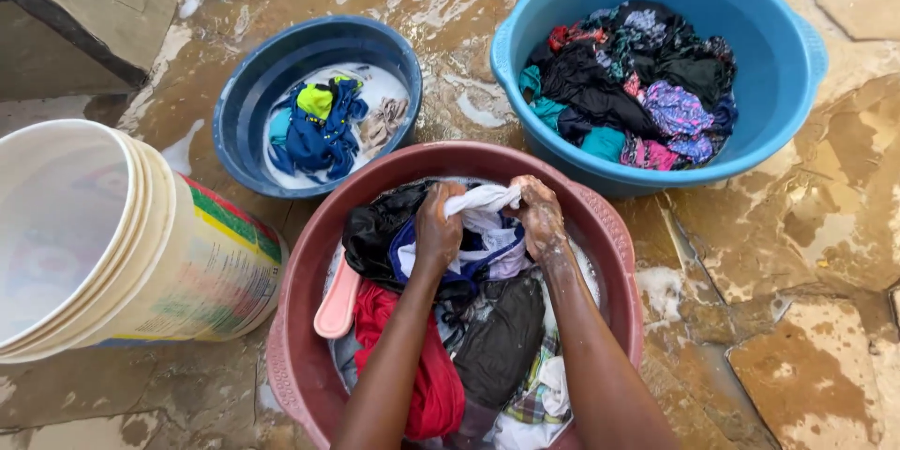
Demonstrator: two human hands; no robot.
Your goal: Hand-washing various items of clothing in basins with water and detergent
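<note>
The left hand [439, 223] and the right hand [539, 216] are both clenched on a white garment [483, 204], bunched between them over the maroon basin [619, 234]; it is held above a heap of soaking clothes, with a pink object [337, 302] tucked at the side. A few pieces are seen lying in the dark blue basin [246, 98]; the light blue tub [778, 47] is piled with clothes, so much appears left.
</note>
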